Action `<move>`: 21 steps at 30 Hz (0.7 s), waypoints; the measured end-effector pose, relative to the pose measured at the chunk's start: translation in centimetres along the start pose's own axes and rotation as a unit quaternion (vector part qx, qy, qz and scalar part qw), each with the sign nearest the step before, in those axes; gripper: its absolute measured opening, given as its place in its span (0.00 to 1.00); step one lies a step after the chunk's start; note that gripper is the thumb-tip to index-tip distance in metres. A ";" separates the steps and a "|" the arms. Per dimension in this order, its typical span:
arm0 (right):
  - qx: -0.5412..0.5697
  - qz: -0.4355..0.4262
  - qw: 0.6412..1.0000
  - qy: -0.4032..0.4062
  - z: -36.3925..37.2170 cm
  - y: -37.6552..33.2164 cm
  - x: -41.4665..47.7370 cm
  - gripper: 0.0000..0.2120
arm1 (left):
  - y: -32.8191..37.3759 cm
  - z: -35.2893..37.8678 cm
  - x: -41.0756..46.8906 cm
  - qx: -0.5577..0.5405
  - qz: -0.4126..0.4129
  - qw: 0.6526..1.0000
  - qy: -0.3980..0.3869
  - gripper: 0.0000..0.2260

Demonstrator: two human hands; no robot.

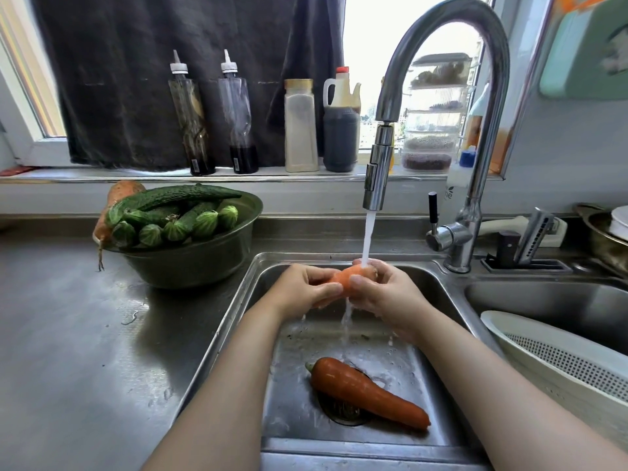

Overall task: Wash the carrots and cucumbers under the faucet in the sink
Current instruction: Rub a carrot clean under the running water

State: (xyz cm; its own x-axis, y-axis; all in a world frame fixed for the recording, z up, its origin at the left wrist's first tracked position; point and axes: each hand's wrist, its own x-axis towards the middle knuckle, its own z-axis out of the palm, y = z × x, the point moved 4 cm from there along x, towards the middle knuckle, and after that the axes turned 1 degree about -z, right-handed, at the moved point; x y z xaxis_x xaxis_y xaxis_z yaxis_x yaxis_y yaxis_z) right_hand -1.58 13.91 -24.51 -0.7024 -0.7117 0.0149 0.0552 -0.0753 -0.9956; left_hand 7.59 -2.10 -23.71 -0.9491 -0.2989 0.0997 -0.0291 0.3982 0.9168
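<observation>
Under faucet [374, 178], carrot [346, 279] in left hand [301, 287], right hand [388, 294]; bottle [454, 196]: "ne"

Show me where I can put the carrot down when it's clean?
The steel counter left of the sink, in front of the green bowl, is bare but wet. The white colander on the right looks empty. The windowsill is packed with bottles, and a second carrot covers the drain.
</observation>
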 end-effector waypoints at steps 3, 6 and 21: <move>0.000 -0.013 0.998 0.060 0.1 -0.1 0.1 0.18 | -0.1 0.1 0.2 -0.019 0.004 1.000 0.012 0.12; 0.038 0.007 0.999 0.026 0.0 -0.3 0.4 0.16 | -0.2 -0.1 0.4 -0.026 0.008 0.999 0.024 0.13; 0.140 0.038 0.986 0.082 -0.8 0.1 0.4 0.18 | -0.4 -0.2 0.7 -0.005 0.017 0.999 0.049 0.13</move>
State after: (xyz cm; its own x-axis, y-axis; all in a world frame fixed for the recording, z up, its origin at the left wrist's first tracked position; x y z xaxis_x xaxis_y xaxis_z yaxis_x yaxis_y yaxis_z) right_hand -2.45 14.18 -24.65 -0.7929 -0.6015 -0.0975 0.2897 -0.2313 -0.9288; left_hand 7.04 -2.68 -23.93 -0.9145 -0.3687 0.1664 0.0056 0.3998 0.9166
